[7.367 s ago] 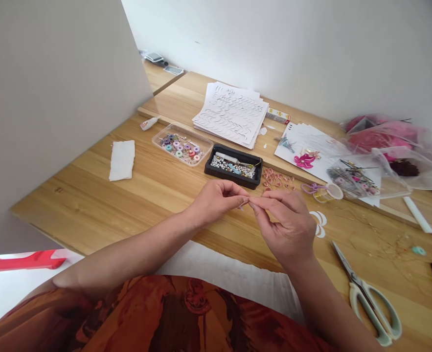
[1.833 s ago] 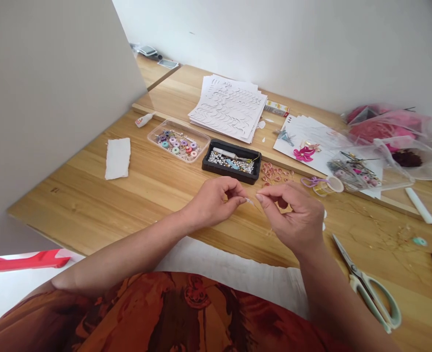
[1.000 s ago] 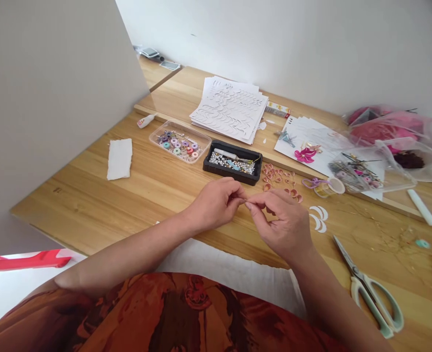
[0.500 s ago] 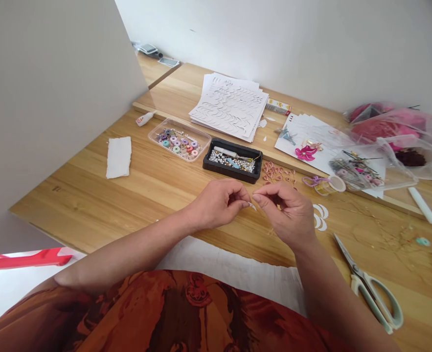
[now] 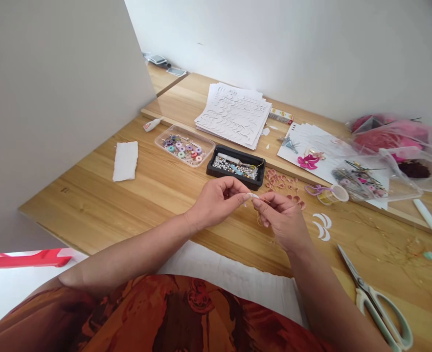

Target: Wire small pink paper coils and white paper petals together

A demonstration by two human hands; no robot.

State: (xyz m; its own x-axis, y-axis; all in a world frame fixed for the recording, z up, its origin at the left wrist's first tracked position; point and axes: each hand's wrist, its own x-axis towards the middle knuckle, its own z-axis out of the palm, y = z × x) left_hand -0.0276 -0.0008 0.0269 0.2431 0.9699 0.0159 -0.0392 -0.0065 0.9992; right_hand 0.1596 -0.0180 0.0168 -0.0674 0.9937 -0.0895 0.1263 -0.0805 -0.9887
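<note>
Between the fingertips of both hands is a small white crescent piece [image 5: 253, 195]. My left hand [image 5: 219, 203] pinches its left end, with another white tip showing just below the fingers. My right hand [image 5: 282, 215] is closed at its right end, and a thin golden wire or thread [image 5: 260, 219] hangs beneath those fingers. Several loose white crescents [image 5: 323, 226] lie right of my right hand. Behind the hands stands a black tray [image 5: 219, 171] of beads, with pink loop-shaped pieces [image 5: 274, 180] beside it.
Scissors [image 5: 362, 286] lie at the right front, near tangled golden wire [image 5: 388, 239]. A clear bead box [image 5: 160, 142], a glue bottle [image 5: 152, 124], a white cloth [image 5: 125, 161] and cut paper sheets [image 5: 234, 115] are farther back. A spool [image 5: 335, 194] sits at right.
My hands have come together at the white piece, which now shows between the fingertips. The right hand has shifted left and its fingers have closed further. The view has shifted slightly.
</note>
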